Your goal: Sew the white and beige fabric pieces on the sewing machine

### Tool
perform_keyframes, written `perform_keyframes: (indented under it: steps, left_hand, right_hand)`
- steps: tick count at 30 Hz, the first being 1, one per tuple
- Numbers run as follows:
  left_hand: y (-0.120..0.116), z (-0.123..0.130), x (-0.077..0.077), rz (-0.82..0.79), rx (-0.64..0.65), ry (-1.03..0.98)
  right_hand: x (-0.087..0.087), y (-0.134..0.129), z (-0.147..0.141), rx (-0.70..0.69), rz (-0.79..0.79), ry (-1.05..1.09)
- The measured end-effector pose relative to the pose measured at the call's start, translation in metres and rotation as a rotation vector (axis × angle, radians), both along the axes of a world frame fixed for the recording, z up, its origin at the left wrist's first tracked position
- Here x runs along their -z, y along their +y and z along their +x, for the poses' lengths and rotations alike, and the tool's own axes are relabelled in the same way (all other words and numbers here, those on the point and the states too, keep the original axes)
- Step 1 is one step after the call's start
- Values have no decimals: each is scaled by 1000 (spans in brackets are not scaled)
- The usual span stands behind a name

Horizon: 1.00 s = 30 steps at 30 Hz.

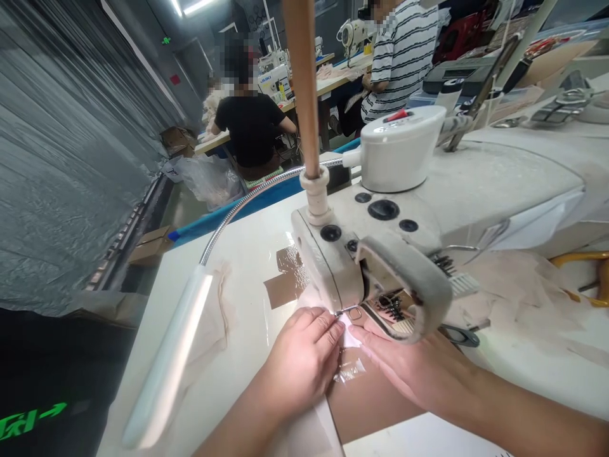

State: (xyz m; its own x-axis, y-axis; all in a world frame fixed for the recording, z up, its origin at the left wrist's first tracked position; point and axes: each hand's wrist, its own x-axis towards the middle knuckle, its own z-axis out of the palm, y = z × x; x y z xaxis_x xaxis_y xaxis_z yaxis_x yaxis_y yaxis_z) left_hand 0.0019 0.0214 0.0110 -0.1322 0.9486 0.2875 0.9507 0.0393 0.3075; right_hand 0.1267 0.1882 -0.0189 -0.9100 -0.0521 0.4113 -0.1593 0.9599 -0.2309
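Observation:
A white sewing machine [328, 260] stands over the white table, its needle area partly hidden by the head and guard. My left hand [309, 352] is just left of the needle area, fingers curled together at the edge of a small pale fabric piece [351, 336]; what they pinch is hidden. My right hand [409, 362] lies to the right with its fingers stretched out, fingertips by the same fabric, partly under the grey guard [431, 298]. Brown tape or board [371, 406] covers the surface below both hands.
A lamp [166, 362] on a bendy metal neck stands at the left. Sheer beige fabric [528, 304] and dark scissors [461, 336] lie right of the machine. Two people [250, 127] sit at other sewing tables behind. A copper-coloured pole [302, 89] rises from the machine.

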Motion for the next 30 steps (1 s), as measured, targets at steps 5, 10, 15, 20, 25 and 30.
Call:
perform_keyframes:
  steps: [5,10,15,20,25,30]
  left_hand:
    - [1,-7,-1,-11,-6,-21]
    - [1,-13,2,-9,-18,-22]
    - [-2,-16,2,-26,-33,-50]
    - [-6,-15,4,-39,-73,-45]
    - [-13,-15,7,67,-125,-100]
    - [-45,-2,-11,37,-129,-192]
  right_hand:
    - [-1,-1,-4,6,66,42]
    - [-5,-1,-6,-3,97,21]
    - [-6,-2,-6,-15,45,35]
    - [-7,0,-7,-14,-24,34]
    - [-2,3,-8,-55,-52,68]
    - [-1,6,-8,-104,-53,75]
